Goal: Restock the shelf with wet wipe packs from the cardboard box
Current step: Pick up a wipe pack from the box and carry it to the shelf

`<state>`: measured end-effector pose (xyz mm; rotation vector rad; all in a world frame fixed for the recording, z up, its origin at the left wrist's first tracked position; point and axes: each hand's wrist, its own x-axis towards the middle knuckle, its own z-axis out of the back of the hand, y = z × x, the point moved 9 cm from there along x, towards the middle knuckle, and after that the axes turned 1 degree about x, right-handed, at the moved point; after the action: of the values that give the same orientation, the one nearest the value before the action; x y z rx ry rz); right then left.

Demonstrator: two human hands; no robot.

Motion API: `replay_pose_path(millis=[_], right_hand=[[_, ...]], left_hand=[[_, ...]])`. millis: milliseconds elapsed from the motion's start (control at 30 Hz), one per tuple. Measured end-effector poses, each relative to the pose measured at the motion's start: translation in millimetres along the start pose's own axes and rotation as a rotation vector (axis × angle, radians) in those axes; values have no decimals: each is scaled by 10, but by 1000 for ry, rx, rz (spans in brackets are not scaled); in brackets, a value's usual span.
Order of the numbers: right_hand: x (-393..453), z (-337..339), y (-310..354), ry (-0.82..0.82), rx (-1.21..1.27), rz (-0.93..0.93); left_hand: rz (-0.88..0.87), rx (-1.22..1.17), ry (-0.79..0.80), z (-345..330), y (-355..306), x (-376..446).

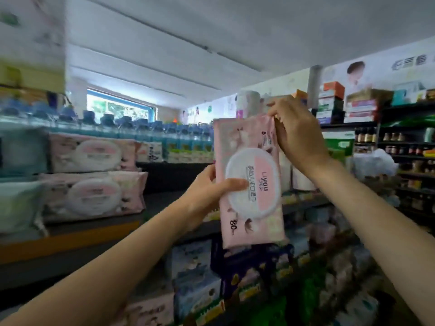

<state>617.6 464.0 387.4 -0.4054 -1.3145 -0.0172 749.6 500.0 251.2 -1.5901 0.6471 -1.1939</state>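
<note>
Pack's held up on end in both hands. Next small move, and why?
Probably turn the pink pack flat and carry it left: left hand and right hand hold it upright, while the shelved pink packs lie flat with bare shelf beside them.

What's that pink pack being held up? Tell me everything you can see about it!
The pink wet wipe pack is a soft, shiny plastic pouch with a big oval white-and-pink flip lid in the middle, printed "Liyou", and "80" near its bottom end. It is held up on end in front of the shelves, label facing the camera. The left hand grips its left edge, thumb on the lid; the right hand pinches its top right corner. It touches no shelf.
</note>
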Motion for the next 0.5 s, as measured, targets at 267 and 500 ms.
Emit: replay_pose_path(millis=[267, 500], right_hand=[[302, -1164, 281, 309, 575, -100], [363, -1829, 1027, 586, 1221, -78]], left_hand=[[-88, 77, -412, 1104, -533, 117], [-241, 328, -830, 1990, -1184, -153]])
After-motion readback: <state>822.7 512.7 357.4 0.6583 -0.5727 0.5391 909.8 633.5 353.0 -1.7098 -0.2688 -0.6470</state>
